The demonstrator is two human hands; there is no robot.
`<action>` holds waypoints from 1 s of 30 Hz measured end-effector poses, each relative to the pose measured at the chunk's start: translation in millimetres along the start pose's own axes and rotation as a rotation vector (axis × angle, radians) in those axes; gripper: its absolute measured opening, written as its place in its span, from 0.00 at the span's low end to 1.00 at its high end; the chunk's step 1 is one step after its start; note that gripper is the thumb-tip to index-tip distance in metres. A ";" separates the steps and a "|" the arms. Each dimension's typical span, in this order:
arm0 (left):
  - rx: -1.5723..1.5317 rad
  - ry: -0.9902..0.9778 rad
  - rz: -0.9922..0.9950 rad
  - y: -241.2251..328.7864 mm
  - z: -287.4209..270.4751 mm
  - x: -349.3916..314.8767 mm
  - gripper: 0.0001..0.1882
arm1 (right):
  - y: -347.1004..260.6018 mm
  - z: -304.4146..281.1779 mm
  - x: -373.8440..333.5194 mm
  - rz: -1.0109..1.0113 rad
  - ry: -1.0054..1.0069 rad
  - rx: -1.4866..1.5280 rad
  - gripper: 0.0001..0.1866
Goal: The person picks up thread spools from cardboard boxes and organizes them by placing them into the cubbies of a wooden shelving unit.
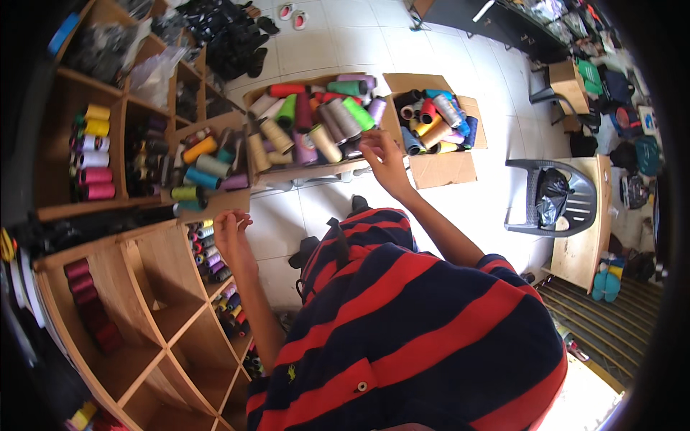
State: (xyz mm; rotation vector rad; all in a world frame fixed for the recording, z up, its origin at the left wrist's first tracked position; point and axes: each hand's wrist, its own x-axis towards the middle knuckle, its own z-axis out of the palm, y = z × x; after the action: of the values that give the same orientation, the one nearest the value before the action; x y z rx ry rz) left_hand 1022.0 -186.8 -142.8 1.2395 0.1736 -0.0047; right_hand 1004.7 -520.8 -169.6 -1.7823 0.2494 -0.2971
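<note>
My right hand [382, 152] is raised at the near right corner of a long cardboard box [305, 173], fingers loosely bent and nothing visible in them. Large thread cones [343, 118] in grey, green, beige, red and purple are heaped in that box. Beside the wooden shelving, my left hand [233, 233] hangs in the air, fingers half curled and apart, with no object showing. Closest to it is a smaller open carton [241, 202] of thread cones, including a blue cone [202, 177] and a yellow one [199, 149].
Another open carton [443, 171] of thread cones sits at right. Wooden cubbies [135, 287] at left hold dark red spools [90, 302]; further compartments hold coloured cones [95, 159]. A dark plastic chair [528, 194] with a black bag stands right. Shoes [293, 14] lie on the tiled floor.
</note>
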 end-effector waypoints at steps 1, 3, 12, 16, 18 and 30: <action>-0.025 -0.003 -0.019 -7.7 21.4 5.7 0.05 | 4.3 -19.7 -0.1 0.047 0.009 0.040 0.16; -0.015 -0.034 -0.049 -24.4 63.1 16.1 0.06 | 15.9 -55.7 3.9 0.095 0.049 0.071 0.16; 0.059 -0.310 -0.163 -67.0 222.0 37.6 0.09 | 71.5 -158.9 12.7 0.146 0.317 0.079 0.15; 0.209 -0.490 -0.258 -92.8 280.0 38.8 0.10 | 83.1 -182.9 3.9 0.208 0.408 0.013 0.13; 0.301 -0.633 -0.281 -115.3 315.4 45.4 0.11 | 85.6 -190.4 -5.6 0.267 0.458 -0.015 0.13; 0.927 -0.926 0.061 -345.1 445.6 86.3 0.29 | 52.8 -187.9 -45.1 0.374 0.796 0.217 0.12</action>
State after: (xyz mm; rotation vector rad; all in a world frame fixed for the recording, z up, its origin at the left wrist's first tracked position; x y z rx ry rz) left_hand 1131.0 -711.0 -338.9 2.0244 -0.7537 -0.6580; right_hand 899.4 -690.7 -183.2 -1.2949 1.0582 -0.7232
